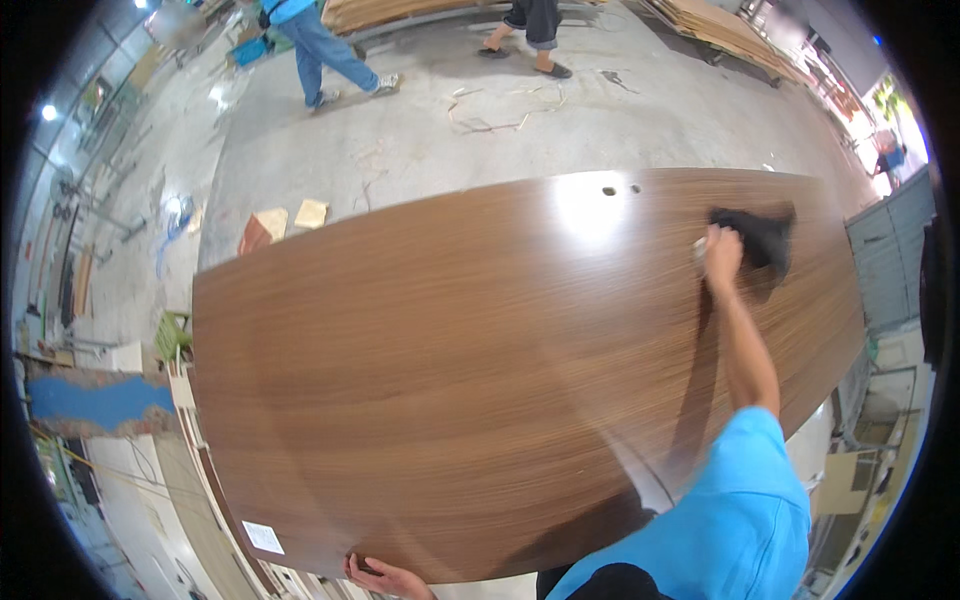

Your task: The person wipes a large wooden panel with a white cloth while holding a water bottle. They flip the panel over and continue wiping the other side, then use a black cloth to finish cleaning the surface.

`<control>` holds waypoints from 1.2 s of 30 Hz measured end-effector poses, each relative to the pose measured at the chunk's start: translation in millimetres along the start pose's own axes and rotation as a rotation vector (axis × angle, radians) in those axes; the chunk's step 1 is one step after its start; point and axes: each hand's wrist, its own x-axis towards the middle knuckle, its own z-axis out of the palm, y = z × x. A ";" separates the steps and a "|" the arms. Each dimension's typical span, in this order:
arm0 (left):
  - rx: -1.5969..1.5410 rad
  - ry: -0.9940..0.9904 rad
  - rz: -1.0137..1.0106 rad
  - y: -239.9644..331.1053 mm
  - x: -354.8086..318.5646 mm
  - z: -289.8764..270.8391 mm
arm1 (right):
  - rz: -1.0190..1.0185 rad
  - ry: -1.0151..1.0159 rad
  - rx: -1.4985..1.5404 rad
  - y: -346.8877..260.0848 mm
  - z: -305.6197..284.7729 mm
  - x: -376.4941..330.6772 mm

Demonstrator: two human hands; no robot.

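Note:
A large brown wood-grain door panel [430,350] lies flat before me, with two small holes near its far edge and a white label [263,537] at its near left corner. My right hand [722,258] is closed on a black cloth [758,240], arm stretched toward the far right of the panel. The cloth is smeared by motion and appears to touch the surface. A small pale bit shows beside the fingers; I cannot make out what it is. My left hand [385,578] rests at the panel's near edge, left of my body, fingers apart and holding nothing.
Beyond the panel, two people walk on the concrete floor [420,130], one in jeans [330,58], one in dark trousers [535,20]. Stacked boards [720,35] stand at the far right. Scraps [311,213] lie past the left edge; a green stool [172,335] stands at left.

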 end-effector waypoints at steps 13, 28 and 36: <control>0.327 -0.116 0.311 -59.5 -3.5 -64.6 | -0.459 -0.034 0.850 -41.3 23.1 122.1; -0.428 -0.296 0.582 198.0 -197.5 -11.0 | 0.180 0.175 0.063 397.4 53.6 -301.9; -0.634 -0.878 1.256 335.0 -421.2 44.4 | -0.504 -0.076 0.728 146.6 -68.3 -365.8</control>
